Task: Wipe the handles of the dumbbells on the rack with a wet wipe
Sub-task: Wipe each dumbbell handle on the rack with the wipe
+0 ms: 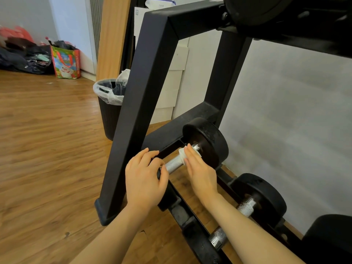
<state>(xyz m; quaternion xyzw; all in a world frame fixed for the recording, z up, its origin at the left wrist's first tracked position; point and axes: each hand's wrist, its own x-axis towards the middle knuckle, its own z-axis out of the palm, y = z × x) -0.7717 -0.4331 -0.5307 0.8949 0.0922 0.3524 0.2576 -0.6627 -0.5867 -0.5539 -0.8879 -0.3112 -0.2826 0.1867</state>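
A black dumbbell rack (144,96) stands on the wood floor. On its bottom shelf lies a dumbbell with a knurled silver handle (172,164) and a black far weight plate (207,141). My right hand (200,172) wraps a white wet wipe (182,154) round the far end of that handle. My left hand (144,178) grips the dumbbell's near end, hiding the near plate. A second dumbbell (247,206) lies to the right, partly behind my right forearm.
A black waste bin (109,103) with a clear liner stands just left of the rack. Bags, one red and green (65,61), sit by the far wall. A grey wall runs behind the rack. Another black weight (285,14) rests on the upper shelf.
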